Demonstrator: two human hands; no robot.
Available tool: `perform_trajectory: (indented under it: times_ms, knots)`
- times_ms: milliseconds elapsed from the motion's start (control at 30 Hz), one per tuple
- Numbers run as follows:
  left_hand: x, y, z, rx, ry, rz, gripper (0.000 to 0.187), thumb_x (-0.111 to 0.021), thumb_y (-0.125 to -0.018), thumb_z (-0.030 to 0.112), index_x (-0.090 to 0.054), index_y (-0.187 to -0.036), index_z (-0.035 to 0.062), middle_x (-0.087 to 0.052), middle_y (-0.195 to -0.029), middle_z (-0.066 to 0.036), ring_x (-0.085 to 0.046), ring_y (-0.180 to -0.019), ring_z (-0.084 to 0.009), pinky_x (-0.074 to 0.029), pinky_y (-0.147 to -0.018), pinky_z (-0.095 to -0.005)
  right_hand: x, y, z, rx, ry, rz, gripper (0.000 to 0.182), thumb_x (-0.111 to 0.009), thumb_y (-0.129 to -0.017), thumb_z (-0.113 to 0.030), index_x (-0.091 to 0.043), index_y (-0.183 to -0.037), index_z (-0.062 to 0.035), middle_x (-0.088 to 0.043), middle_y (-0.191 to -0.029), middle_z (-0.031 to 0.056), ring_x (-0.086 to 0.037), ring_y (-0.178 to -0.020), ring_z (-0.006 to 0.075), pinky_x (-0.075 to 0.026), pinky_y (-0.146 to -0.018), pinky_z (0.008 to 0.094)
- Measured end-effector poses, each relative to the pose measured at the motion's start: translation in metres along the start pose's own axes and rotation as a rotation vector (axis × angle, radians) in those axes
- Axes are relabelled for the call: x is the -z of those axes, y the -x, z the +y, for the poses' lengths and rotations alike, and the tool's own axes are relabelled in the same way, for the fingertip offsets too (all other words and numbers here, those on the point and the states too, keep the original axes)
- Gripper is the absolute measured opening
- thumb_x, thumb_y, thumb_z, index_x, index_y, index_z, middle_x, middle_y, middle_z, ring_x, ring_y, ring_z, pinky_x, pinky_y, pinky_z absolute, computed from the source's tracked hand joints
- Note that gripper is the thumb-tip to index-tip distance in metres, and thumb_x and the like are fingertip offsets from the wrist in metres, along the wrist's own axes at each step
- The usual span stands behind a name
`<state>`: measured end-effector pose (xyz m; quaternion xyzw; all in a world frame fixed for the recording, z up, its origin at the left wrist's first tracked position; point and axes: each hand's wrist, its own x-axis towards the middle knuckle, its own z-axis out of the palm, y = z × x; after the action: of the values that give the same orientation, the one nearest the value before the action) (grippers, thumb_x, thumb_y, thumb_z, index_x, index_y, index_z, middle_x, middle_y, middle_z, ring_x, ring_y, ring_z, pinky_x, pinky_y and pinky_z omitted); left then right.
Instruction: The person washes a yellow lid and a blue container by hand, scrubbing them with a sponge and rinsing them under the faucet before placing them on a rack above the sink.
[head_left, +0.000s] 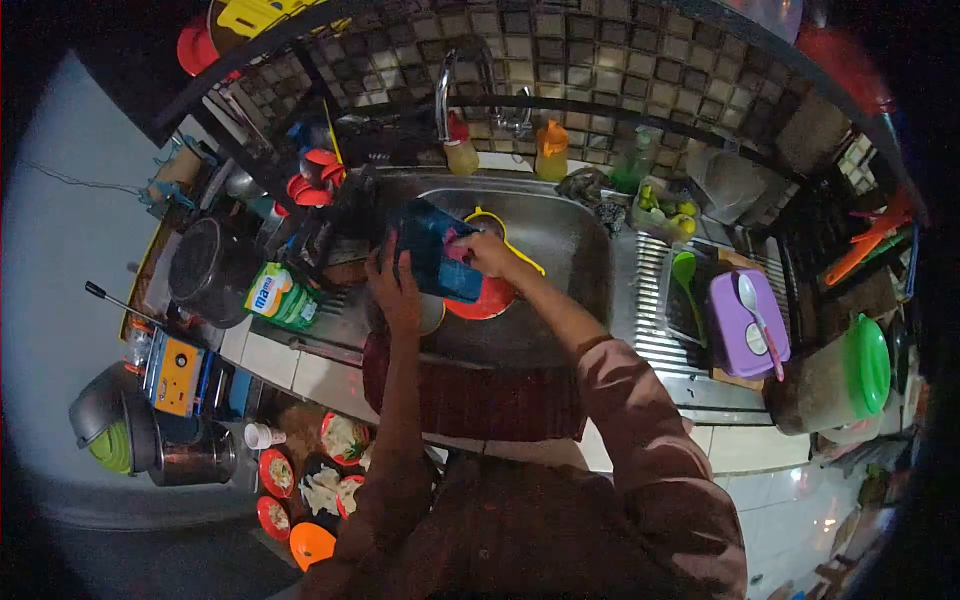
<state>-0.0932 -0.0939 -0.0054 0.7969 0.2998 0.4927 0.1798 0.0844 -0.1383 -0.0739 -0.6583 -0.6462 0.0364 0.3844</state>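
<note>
Container (424, 238) btwn L hand (396, 287) & R hand (487, 254)

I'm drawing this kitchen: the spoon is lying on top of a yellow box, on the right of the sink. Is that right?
Not quite: the box is purple, as the head view shows. The spoon does lie on top, right of the sink.

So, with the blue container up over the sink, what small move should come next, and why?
Probably a wipe by the right hand, drawing the pink pad leftward across the blue container: the pad is at its right side, while the left hand is at its left edge, seemingly steadying it above the sink.
</note>
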Motion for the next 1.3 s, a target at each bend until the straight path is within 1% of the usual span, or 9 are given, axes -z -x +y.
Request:
perform_trajectory:
  times_ms: [200,300,400,467,600,800,833,967,1300]
  knots:
    - [0.011,0.013,-0.009,0.169,0.108,0.112,0.033,-0.043,-0.085,0.024,-0.048,-0.113,0.008,-0.047,-0.102,-0.02,-0.043,-0.098,-0.0326,-0.03,-0.087,-0.0414,0.016,-0.008,-0.014,-0.158,0.236,-0.336,0.035,-0.055,-0.065,-0.006,-0.057,-0.1,-0.0109,-0.059,-0.085,0.0146,-0.057,-0.08,0.0281,-0.045,-0.072,0.0368]
    - [0.021,0.013,-0.008,0.22,0.117,0.144,0.035,-0.045,-0.084,0.025,-0.047,-0.114,0.0083,-0.046,-0.102,-0.019,-0.042,-0.099,-0.0324,-0.03,-0.088,-0.0409,0.008,-0.012,-0.006,-0.156,-0.114,-0.151,0.033,-0.052,-0.067,-0.005,-0.057,-0.1,-0.0087,-0.06,-0.076,0.0094,-0.058,-0.069,0.0202,-0.047,-0.063,0.0307]
    - [0.025,0.011,0.013,0.069,-0.024,0.11,0.038,-0.046,-0.083,0.026,-0.045,-0.116,0.0094,-0.041,-0.107,-0.02,-0.039,-0.101,-0.0338,-0.03,-0.088,-0.0411,0.021,-0.017,-0.036,-0.513,-0.344,0.044,0.028,-0.051,-0.067,-0.008,-0.06,-0.093,-0.0119,-0.06,-0.081,0.0152,-0.059,-0.069,0.0296,-0.048,-0.064,0.0359]
    - [0.028,0.009,0.028,-0.062,-0.133,0.091,0.039,-0.047,-0.082,0.026,-0.044,-0.118,0.0102,-0.038,-0.11,-0.021,-0.037,-0.103,-0.0348,-0.03,-0.087,-0.0416,0.04,-0.016,-0.075,-0.811,-0.903,0.189,0.02,-0.046,-0.072,-0.003,-0.058,-0.088,-0.0047,-0.058,-0.072,0.0046,-0.054,-0.059,0.0119,-0.043,-0.05,0.0253]
    - [0.028,0.009,0.034,-0.265,-0.095,-0.091,0.046,-0.056,-0.076,0.023,-0.042,-0.12,0.0177,-0.031,-0.116,-0.022,-0.035,-0.104,-0.0364,-0.03,-0.087,-0.0431,0.021,-0.015,-0.044,-0.608,-1.416,0.199,0.025,-0.038,-0.074,0.002,-0.058,-0.086,-0.0059,-0.058,-0.07,0.0063,-0.056,-0.056,0.0162,-0.046,-0.047,0.0264]
    - [0.03,0.014,0.03,-0.407,-0.067,-0.118,0.058,-0.064,-0.068,0.019,-0.04,-0.121,0.0227,-0.031,-0.115,-0.02,-0.036,-0.102,-0.0357,-0.034,-0.083,-0.0418,0.023,-0.012,-0.064,-0.725,-1.407,0.349,0.025,-0.035,-0.076,0.002,-0.057,-0.085,-0.0078,-0.056,-0.067,0.0039,-0.05,-0.049,0.0124,-0.038,-0.04,0.0221]
    - [0.032,0.015,0.031,-0.369,-0.031,-0.13,0.06,-0.065,-0.067,0.017,-0.04,-0.121,0.0227,-0.031,-0.114,-0.019,-0.036,-0.102,-0.0356,-0.034,-0.083,-0.0415,0.026,-0.008,-0.055,-0.721,-1.272,0.21,0.025,-0.033,-0.081,-0.001,-0.053,-0.095,-0.0093,-0.057,-0.09,0.0053,-0.056,-0.079,0.0157,-0.048,-0.07,0.0297]
    - [0.041,0.018,0.034,-0.263,0.005,-0.17,0.055,-0.063,-0.065,0.011,-0.045,-0.117,0.0171,-0.032,-0.111,-0.019,-0.036,-0.103,-0.035,-0.031,-0.087,-0.0414,0.023,-0.013,-0.055,-0.638,-1.217,0.312,0.027,-0.038,-0.075,0.002,-0.058,-0.092,-0.0061,-0.059,-0.077,0.0036,-0.056,-0.068,0.0131,-0.045,-0.055,0.025]
    - [0.047,0.045,0.026,0.49,0.518,-0.103,0.06,-0.05,-0.079,0.038,-0.025,-0.127,0.0113,-0.026,-0.117,-0.018,-0.034,-0.106,-0.0306,-0.029,-0.091,-0.0402,0.063,-0.015,-0.062,-0.262,-0.082,-0.132,0.024,-0.046,-0.062,-0.008,-0.058,-0.082,-0.001,-0.058,-0.072,0.0198,-0.058,-0.071,0.0311,-0.045,-0.066,0.0371]
